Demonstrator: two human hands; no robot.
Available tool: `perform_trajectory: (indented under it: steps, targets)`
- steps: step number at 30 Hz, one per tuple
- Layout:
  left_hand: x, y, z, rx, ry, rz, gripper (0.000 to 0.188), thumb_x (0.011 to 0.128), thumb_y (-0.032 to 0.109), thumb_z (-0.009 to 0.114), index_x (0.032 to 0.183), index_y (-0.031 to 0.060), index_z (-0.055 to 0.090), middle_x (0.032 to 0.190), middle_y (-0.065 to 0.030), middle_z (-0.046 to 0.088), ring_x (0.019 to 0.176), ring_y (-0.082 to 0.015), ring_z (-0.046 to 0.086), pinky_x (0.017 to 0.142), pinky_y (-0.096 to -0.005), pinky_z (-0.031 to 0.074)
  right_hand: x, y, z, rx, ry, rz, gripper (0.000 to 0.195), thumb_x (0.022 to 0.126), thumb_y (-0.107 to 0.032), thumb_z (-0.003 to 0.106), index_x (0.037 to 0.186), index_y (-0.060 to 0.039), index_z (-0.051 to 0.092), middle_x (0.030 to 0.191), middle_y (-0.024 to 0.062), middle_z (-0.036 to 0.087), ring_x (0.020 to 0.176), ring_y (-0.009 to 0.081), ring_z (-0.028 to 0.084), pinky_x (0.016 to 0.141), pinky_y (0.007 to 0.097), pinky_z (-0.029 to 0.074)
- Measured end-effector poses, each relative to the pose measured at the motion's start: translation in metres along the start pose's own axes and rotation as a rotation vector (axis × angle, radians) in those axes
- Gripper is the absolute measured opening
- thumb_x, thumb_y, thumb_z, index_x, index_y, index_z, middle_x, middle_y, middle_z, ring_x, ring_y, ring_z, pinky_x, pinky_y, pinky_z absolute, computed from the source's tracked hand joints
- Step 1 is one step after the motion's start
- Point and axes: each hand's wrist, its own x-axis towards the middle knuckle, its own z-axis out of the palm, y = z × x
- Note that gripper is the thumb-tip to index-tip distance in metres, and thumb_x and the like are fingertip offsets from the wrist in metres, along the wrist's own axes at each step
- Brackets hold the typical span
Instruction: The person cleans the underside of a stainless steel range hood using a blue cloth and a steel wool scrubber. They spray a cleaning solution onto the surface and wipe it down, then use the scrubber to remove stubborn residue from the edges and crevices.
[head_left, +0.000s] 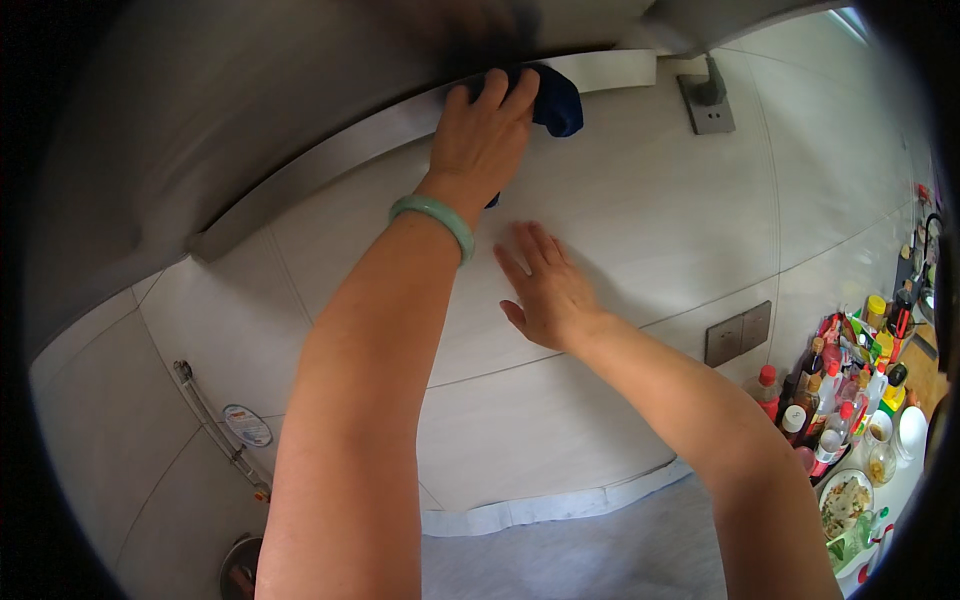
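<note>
My left hand (484, 139), with a green bangle (435, 217) at its wrist, grips a dark blue cloth (559, 101) and presses it on the metal strip (375, 139) along the lower edge of a dark, shiny surface. Part of the cloth is hidden behind the hand. Lower and to the right, my right hand (551, 292) rests with spread fingers against the pale tiled wall (675, 217), holding nothing.
A wall socket with a plug (705, 105) is at upper right, switch plates (739, 334) below it. Bottles (814, 405) and a plate of food (846, 502) crowd the counter at right. A pipe (217, 427) runs down the left wall.
</note>
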Motion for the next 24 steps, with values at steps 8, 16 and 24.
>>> perform_trajectory:
  steps: [8, 16, 24]
  targets:
    - [-0.076, -0.061, -0.001, -0.075, -0.154, -0.224, 0.038, 0.084, 0.015, 0.058, 0.121, 0.0063, 0.056, 0.138, -0.0019, 0.037, 0.122, -0.0251, 0.040, 0.094, -0.0454, 0.040, 0.014, -0.031, -0.003, -0.280, -0.268, 0.154, 0.070, 0.087, -0.039, 0.056, 0.142, -0.0041, 0.031, 0.145, 0.0321, 0.019, 0.137, 0.0426, 0.018, 0.112, 0.0451, 0.017]
    - [-0.207, -0.150, 0.023, -0.300, -0.017, -0.830, 0.033, 0.087, 0.017, 0.058, 0.118, 0.0054, 0.056, 0.133, -0.0123, 0.044, 0.119, -0.0319, 0.043, 0.095, -0.0475, 0.039, 0.019, -0.036, -0.014, -0.312, -0.450, 0.211, 0.069, 0.089, -0.043, 0.050, 0.144, -0.0084, 0.027, 0.148, 0.0296, 0.014, 0.139, 0.0410, 0.015, 0.113, 0.0426, 0.017]
    - [-0.177, -0.121, 0.004, 0.005, 0.007, -0.491, 0.027, 0.085, 0.012, 0.057, 0.111, 0.0065, 0.056, 0.124, -0.0151, 0.050, 0.118, -0.0348, 0.043, 0.093, -0.0487, 0.037, 0.021, -0.043, -0.024, -0.303, -0.604, 0.242, 0.072, 0.089, -0.042, 0.051, 0.147, -0.0128, 0.020, 0.152, 0.0239, 0.008, 0.141, 0.0363, 0.009, 0.114, 0.0414, 0.015]
